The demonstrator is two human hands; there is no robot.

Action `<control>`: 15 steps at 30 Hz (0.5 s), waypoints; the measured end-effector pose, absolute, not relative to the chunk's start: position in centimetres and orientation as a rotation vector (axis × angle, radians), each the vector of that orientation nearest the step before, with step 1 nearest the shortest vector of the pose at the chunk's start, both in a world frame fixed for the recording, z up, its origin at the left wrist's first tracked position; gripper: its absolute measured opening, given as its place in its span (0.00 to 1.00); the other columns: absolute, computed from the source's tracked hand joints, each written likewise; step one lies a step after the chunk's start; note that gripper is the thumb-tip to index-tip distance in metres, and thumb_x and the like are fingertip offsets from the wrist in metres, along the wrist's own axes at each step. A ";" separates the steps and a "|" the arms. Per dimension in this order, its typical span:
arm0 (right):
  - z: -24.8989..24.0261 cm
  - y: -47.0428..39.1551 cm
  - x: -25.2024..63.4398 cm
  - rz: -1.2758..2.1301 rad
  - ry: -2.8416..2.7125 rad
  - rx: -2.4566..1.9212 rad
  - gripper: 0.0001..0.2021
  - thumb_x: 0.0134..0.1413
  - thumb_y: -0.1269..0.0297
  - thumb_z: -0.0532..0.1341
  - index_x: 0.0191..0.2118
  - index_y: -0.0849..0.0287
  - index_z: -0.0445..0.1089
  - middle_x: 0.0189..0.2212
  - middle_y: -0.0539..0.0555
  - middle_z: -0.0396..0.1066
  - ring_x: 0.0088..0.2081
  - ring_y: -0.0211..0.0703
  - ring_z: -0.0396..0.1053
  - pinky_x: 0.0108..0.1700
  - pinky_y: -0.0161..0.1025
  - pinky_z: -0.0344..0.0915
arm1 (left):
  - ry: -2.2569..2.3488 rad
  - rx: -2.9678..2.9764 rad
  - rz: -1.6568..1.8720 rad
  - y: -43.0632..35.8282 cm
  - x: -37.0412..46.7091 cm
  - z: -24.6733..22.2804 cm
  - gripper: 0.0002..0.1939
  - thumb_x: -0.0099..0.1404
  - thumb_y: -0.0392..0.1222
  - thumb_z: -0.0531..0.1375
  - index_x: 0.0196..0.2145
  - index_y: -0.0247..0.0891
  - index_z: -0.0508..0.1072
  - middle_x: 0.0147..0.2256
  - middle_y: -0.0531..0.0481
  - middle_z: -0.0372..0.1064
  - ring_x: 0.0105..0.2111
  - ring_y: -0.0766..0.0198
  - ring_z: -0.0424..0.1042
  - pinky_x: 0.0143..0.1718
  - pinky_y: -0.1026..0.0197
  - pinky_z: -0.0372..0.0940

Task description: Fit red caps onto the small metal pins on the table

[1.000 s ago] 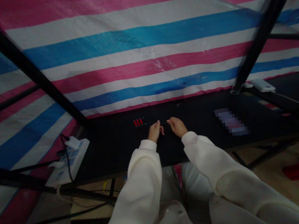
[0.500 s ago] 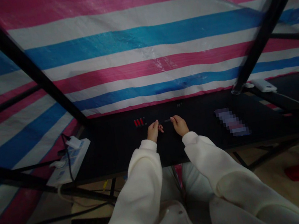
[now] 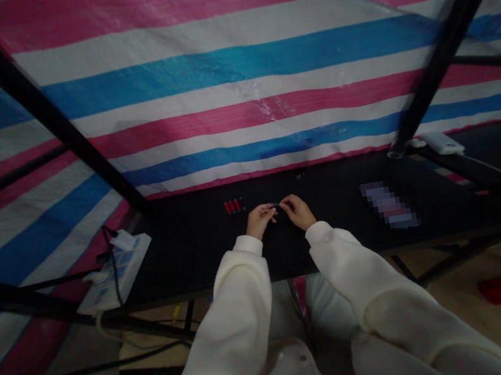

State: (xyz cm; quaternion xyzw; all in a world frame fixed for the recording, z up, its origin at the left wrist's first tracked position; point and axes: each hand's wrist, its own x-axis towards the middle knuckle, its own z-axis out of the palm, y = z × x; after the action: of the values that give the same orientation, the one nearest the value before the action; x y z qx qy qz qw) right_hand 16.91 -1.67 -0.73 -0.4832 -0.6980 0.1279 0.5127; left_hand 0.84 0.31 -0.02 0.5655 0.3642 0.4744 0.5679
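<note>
Over the black table, my left hand [image 3: 260, 219] and my right hand [image 3: 298, 210] face each other with fingertips pinched. Between them is a small, thin dark piece [image 3: 275, 204], mostly covered by the fingers; its kind is too small to make out. Both hands appear to grip it, one at each end. Just left of and beyond my left hand, three short red cylinders [image 3: 232, 206] lie side by side. Tiny dark pieces [image 3: 242, 203] sit right beside them. Farther back are a few very small light-coloured bits [image 3: 300, 176].
A phone-shaped, pixelated object [image 3: 388, 205] lies on the black table [image 3: 337, 243] to the right. A white power strip [image 3: 130, 259] with plugs and cables is at the left edge. Black metal posts [image 3: 430, 55] flank the table, with a striped sheet [image 3: 230, 63] behind.
My hands have come closer together, and less of the dark piece shows between them. The left fingers have shifted in toward the right hand. The things on the table stay put.
</note>
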 end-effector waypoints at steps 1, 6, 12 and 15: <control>-0.8 -1.6 16.8 0.325 -1.713 -1.150 0.11 0.54 0.58 0.52 0.34 0.59 0.66 0.30 0.53 0.65 0.33 0.39 0.63 0.39 0.36 0.61 | 0.843 1.314 1.130 0.4 0.8 0.0 0.19 0.47 0.45 0.64 0.34 0.30 0.68 0.25 0.50 0.69 0.19 0.71 0.65 0.25 0.65 0.60; -1.1 -1.6 16.5 0.404 -1.780 -1.148 0.10 0.52 0.59 0.54 0.35 0.59 0.65 0.30 0.52 0.64 0.31 0.37 0.63 0.37 0.36 0.61 | 0.820 1.274 1.165 0.6 0.5 -0.2 0.19 0.49 0.46 0.63 0.35 0.30 0.70 0.23 0.53 0.67 0.19 0.73 0.63 0.25 0.66 0.58; -1.0 -1.8 16.0 0.503 -1.790 -1.126 0.10 0.51 0.58 0.54 0.35 0.58 0.65 0.30 0.51 0.64 0.30 0.36 0.62 0.37 0.36 0.61 | 0.823 1.265 1.187 0.4 0.6 0.0 0.18 0.50 0.46 0.62 0.36 0.31 0.72 0.28 0.51 0.68 0.20 0.74 0.62 0.25 0.66 0.56; -0.9 -1.7 15.6 0.593 -1.767 -1.134 0.11 0.50 0.56 0.55 0.35 0.59 0.65 0.28 0.50 0.64 0.29 0.35 0.62 0.34 0.35 0.61 | 0.833 1.245 1.194 0.3 0.6 0.2 0.17 0.50 0.45 0.62 0.36 0.32 0.73 0.30 0.49 0.69 0.20 0.75 0.60 0.25 0.66 0.55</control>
State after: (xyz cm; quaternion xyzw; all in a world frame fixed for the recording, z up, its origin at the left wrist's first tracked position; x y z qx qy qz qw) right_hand 15.65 -1.71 -0.87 -0.4612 -0.7183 0.2411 0.4618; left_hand 0.58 0.30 0.16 0.5317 0.3555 0.5098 0.5752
